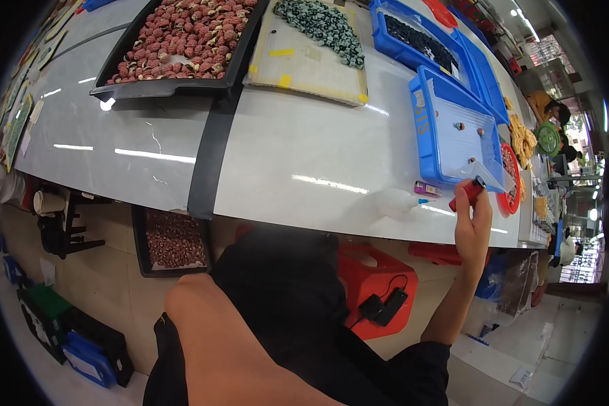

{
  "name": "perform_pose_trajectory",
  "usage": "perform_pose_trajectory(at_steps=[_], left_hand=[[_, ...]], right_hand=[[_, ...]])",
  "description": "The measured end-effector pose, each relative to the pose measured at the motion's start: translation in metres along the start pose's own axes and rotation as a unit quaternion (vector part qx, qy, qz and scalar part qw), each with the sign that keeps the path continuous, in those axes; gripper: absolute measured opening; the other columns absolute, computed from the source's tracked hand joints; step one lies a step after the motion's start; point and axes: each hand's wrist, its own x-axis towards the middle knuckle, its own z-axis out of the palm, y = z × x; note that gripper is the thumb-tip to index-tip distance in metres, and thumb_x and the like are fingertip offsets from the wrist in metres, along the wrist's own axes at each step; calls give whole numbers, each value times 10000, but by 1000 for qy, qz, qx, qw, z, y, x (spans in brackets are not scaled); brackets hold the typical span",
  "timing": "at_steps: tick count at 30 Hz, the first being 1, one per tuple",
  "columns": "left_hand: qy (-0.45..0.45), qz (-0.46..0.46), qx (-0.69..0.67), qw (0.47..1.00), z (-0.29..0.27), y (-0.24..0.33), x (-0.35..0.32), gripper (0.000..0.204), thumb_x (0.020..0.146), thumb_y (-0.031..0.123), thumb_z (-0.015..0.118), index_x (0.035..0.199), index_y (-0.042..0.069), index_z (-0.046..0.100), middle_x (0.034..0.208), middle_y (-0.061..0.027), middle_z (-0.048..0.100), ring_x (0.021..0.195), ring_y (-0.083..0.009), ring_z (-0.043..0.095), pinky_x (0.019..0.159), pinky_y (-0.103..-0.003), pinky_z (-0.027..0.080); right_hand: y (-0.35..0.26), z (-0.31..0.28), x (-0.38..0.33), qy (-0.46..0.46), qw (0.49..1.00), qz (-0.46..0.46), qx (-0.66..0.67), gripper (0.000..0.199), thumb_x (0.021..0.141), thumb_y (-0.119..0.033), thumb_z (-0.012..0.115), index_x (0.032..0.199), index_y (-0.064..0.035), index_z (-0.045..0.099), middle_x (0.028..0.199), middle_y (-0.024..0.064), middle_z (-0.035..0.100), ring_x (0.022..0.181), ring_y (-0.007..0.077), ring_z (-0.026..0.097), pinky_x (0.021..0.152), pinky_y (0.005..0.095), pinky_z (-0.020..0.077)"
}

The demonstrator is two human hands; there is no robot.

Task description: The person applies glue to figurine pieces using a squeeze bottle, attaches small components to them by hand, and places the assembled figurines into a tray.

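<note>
My right hand is closed around a small red cylinder with a dark round end, over the near right corner of a blue tray. A few small dark-and-red pieces lie in that tray on a pale lining. Left of the hand, a purple box-like item lies by the tray's near edge. Next to it is a whitish squeeze bottle with a blue tip. My bent left arm crosses low in the picture; its hand does not show.
A black tray of red-and-cream pieces and a pale board with green-black pieces stand farther back. Another blue tray holds dark pieces. A round red tray is at right. Below are a red stool and a dark tray.
</note>
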Motion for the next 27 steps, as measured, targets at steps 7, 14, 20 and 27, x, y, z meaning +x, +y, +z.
perform_pose_trajectory(at_steps=[7,14,20,27], left_hand=[[-25,-16,-23,999,9,-18,5,213,773,49,574,953,-52,520,809,-182,558,686,-295,584,766,-354,486],[-47,-40,-36,997,17,-28,3,204,772,43,565,948,-47,515,807,-172,552,685,-291,580,780,-351,480],[-55,-50,-37,997,23,-25,2,197,771,38,557,944,-42,510,805,-164,547,684,-288,578,791,-348,475],[-65,-75,-69,993,23,-30,-6,189,770,33,547,940,-37,504,802,-154,541,683,-284,575,804,-345,470]], right_hand=[[25,15,-58,77,933,96,337,67,927,-63,410,958,-30,460,919,97,502,731,136,481,688,281,419],[-1,81,-57,96,947,136,273,354,741,56,670,1020,-13,463,748,-4,489,591,27,441,540,162,356],[4,96,-53,117,937,176,278,343,730,15,730,891,-51,434,729,-22,455,582,19,410,542,170,351],[18,76,-83,200,921,195,273,325,748,40,710,868,-86,436,658,-34,482,560,26,431,494,177,331]])
